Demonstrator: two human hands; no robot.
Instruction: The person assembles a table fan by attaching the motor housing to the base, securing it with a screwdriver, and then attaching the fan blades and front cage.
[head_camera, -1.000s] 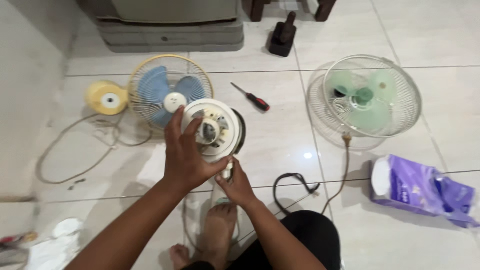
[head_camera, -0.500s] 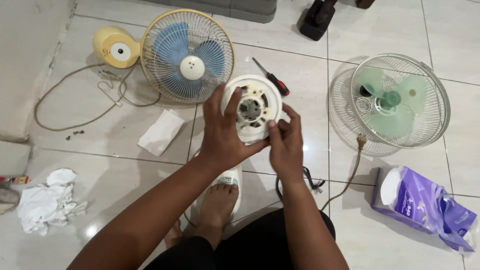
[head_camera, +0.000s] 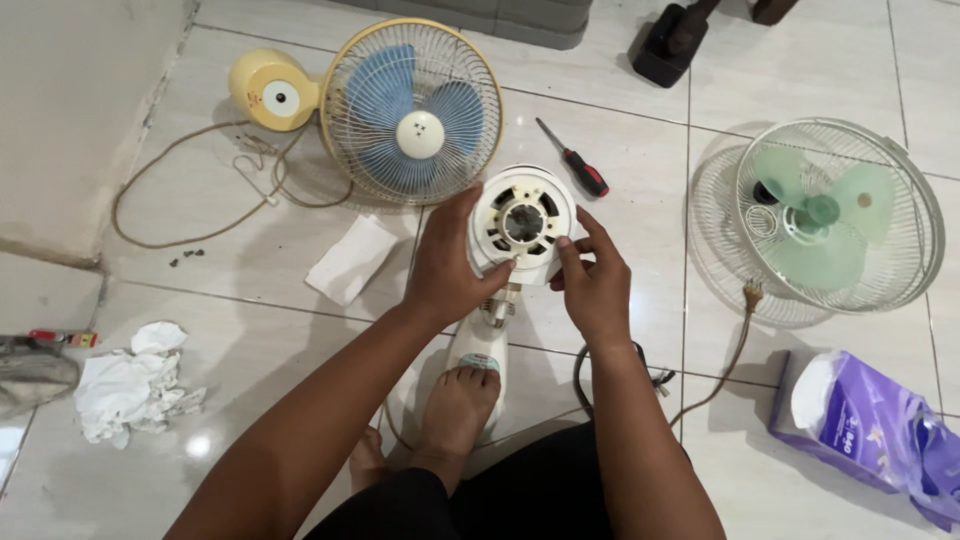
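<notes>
Gripping both sides of the round cream plastic fan motor housing (head_camera: 522, 222), the left hand (head_camera: 447, 268) and right hand (head_camera: 592, 282) have fingers closed on its rim. Housing sits upright on its white stand (head_camera: 480, 335), held above the tiled floor (head_camera: 250, 300). A red-handled screwdriver (head_camera: 575, 162) lies just beyond; a yellow-caged blue-bladed fan (head_camera: 412, 110) lies nearby.

Bright, even indoor light; soft shadows fall under the arms, a small glare spot on the floor tiles (head_camera: 197, 446) at eight o'clock, edges slightly bowed.
</notes>
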